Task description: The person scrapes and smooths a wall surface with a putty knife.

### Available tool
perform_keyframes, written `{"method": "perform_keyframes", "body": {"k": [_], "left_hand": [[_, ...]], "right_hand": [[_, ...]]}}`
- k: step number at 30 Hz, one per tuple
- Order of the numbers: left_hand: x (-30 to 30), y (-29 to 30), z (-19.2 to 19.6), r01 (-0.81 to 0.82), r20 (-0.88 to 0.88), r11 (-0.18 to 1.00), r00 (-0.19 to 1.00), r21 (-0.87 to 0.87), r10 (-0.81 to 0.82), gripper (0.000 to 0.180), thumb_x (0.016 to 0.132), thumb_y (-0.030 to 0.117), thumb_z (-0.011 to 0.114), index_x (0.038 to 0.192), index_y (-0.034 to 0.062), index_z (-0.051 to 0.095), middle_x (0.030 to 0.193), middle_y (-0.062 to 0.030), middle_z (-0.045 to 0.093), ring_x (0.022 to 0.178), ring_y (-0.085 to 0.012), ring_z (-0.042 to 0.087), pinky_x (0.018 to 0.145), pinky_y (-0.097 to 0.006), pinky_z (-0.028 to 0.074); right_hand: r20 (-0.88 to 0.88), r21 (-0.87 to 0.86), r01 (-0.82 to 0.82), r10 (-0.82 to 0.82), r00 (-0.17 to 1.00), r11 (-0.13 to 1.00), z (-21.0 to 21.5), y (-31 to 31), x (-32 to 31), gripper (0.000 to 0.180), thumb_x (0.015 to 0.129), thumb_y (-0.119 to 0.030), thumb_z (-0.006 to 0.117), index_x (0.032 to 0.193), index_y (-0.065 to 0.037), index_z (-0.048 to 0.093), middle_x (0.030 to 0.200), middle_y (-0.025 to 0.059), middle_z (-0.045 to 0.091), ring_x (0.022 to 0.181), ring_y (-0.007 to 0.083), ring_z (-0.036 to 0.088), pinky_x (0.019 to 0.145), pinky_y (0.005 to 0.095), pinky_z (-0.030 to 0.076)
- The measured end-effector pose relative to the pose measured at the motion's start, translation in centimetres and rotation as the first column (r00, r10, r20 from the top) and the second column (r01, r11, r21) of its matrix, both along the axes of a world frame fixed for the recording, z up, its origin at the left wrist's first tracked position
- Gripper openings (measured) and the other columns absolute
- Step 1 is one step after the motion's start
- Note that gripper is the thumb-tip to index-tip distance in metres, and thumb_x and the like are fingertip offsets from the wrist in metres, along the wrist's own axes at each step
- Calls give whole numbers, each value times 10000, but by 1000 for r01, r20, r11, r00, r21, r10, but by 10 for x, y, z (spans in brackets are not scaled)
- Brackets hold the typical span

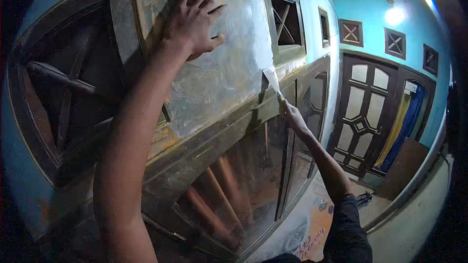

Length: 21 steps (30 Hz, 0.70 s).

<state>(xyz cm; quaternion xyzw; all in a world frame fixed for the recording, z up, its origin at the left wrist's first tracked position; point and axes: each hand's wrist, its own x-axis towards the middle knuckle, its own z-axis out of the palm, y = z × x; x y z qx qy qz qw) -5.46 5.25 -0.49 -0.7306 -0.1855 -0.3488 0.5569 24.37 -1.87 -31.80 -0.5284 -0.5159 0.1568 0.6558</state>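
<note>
My left hand (190, 24) is raised to the patchy wall (219, 85), fingers spread and holding nothing. It looks propped against the surface, though the contact under the palm is hidden. Farther right, my right hand (292, 114) is closed round the handle of a putty knife (272, 79) with a pale, flared blade. The blade lies at the wall just above the wooden frame, below a small vent window (286, 22). Grey-white filler covers the wall in smears, with a brighter white strip beside the vent and orange-brown patches higher up.
A dark wooden window frame (209, 146) runs below the wall patch. At the left is a large vent frame (124, 29) with crossed bars. Beyond stand a brown panelled door (358, 112), blue and yellow curtains (407, 126) and a lit bulb (394, 15).
</note>
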Motion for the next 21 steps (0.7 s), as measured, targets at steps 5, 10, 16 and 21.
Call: {"method": "perform_keyframes", "body": {"k": [5,10,16,21], "left_hand": [[-1,0,-3,-16,0,1000,1000,11,16,724,805,571,571,1427,233,418,1536,-74,291,1447,-227,184,1184,-517,29],[1,5,-1,-1,25,998,1000,65,-1,694,814,569,550,1413,235,442,1537,-67,292,1449,-228,182,1181,-518,26],[-2,9,-2,23,9,998,1000,51,-23,695,807,513,589,1418,223,431,1515,-79,325,1435,-231,216,1187,-505,51],[-2,1,-1,-46,3,998,999,31,46,701,814,569,569,1421,247,432,1546,-68,271,1452,-223,167,1188,-514,16]], "right_hand": [[-57,26,99,-98,994,995,61,2,-21,529,970,-553,438,937,-52,604,639,-39,429,499,56,350,460,239,283],[-122,49,9,-3,993,999,105,17,-13,539,934,-605,468,863,-81,573,547,-55,387,402,61,314,385,251,222],[-96,113,-13,24,995,994,103,10,-28,574,926,-621,468,843,-66,589,565,-48,422,419,53,339,391,245,248],[-7,69,55,-54,998,996,28,7,-17,575,953,-580,458,876,-34,623,631,-23,460,497,54,375,466,238,291]]}}
